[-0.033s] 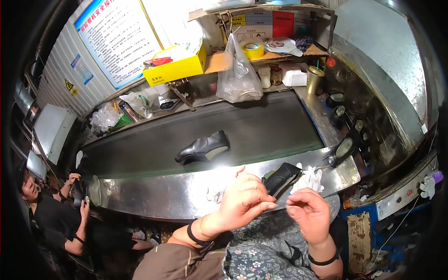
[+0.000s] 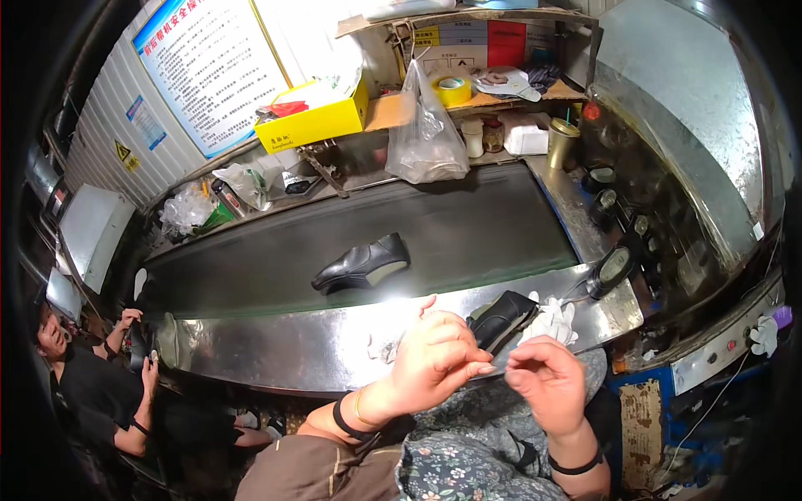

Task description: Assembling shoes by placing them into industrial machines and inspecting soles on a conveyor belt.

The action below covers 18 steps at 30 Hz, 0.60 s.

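My left hand (image 2: 439, 357) hovers above the near edge of the metal ledge, thumb and forefinger pinched together. Close by on the right, my right hand (image 2: 551, 386) has its fingers curled in toward the thumb. What either pinch holds, if anything, is too small to make out. Just beyond them a black shoe (image 2: 505, 317) lies on the ledge, partly behind my left hand. White gloves (image 2: 551, 321) are beside that shoe. A second black leather shoe (image 2: 363, 264) rests on its side on the dark conveyor belt (image 2: 484, 221).
The metal ledge (image 2: 251, 351) runs along the belt's near side. More black shoes (image 2: 612, 271) stand at the right. Above the belt hang a plastic bag (image 2: 428, 134) and a yellow box (image 2: 313, 121) on the shelf. At the far left, a co-worker (image 2: 100, 384) sits holding a shoe.
My right hand has shifted slightly left, closer to my left hand. The shoes stay where they were.
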{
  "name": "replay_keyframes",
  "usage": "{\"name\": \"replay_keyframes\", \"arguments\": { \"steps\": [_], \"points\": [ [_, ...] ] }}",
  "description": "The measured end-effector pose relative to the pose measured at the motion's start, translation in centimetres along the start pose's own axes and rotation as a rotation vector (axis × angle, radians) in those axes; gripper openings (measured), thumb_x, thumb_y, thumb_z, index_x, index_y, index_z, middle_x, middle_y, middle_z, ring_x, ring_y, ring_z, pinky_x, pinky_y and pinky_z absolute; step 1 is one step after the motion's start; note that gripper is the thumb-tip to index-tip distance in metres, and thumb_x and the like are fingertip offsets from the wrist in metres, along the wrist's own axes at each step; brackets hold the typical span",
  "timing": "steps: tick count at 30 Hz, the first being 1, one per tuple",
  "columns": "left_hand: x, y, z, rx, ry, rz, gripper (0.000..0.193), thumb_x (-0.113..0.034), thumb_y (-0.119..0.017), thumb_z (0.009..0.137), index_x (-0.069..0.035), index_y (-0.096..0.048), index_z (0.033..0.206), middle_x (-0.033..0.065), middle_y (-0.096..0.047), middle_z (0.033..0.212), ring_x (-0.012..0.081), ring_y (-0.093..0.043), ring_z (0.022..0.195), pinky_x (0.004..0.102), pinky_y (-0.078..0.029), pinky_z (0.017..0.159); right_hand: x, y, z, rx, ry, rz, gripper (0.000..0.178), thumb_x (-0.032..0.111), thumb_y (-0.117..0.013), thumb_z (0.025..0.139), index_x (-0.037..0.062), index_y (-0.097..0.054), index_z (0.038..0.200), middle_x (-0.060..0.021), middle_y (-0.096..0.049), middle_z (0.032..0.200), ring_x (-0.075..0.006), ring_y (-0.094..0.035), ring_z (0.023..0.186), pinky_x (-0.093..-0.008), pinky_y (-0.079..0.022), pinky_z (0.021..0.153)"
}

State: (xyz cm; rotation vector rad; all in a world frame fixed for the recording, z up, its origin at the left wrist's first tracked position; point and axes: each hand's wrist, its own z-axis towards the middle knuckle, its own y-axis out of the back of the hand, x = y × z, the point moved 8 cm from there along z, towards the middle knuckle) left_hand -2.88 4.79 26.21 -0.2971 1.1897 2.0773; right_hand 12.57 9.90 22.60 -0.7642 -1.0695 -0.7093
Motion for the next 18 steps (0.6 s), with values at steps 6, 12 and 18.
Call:
{"name": "replay_keyframes", "arguments": {
  "steps": [6, 12, 18],
  "points": [
    [-1.8, -0.6, -0.2, -0.01, -0.2, 0.097, 0.016, -0.022, -0.079, 0.076, -0.017, -0.067, 0.086, -0.0018, -0.06, 0.085, 0.0163, -0.062, 0.088, 0.0584, -0.023, 0.11, -0.4, -0.8, -0.7, -0.051, 0.092, -0.27, 0.017, -0.001, -0.08, 0.074, -0.0001, -0.064, 0.078, -0.0078, -0.065, 0.075, -0.0144, -0.062, 0.069, -0.0249, -0.049, 0.06],
    [-2.2, -1.4, -0.8, 0.123, -0.288, 0.148, 0.014, -0.015, -0.069, 0.079, -0.017, -0.063, 0.091, -0.0029, -0.055, 0.091, 0.0131, -0.058, 0.104, 0.0622, -0.022, 0.113, -3.2, -0.8, -1.7, 0.09, -0.2, -0.235, 0.006, 0.007, -0.069, 0.09, 0.0031, -0.064, 0.092, -0.0006, -0.062, 0.08, -0.0097, -0.056, 0.073, -0.0227, -0.046, 0.068],
    [-0.2, -1.4, -1.3, 0.172, -0.149, 0.269, 0.04, -0.049, -0.071, 0.078, -0.01, -0.063, 0.087, 0.0102, -0.055, 0.124, 0.0273, -0.043, 0.132, 0.0716, -0.013, 0.111, -7.7, -0.8, -3.4, 0.286, -0.469, 0.227, 0.019, 0.016, -0.077, 0.086, 0.0043, -0.064, 0.094, -0.0049, -0.067, 0.082, -0.0184, -0.063, 0.069, -0.0267, -0.052, 0.068]
  ]
}}
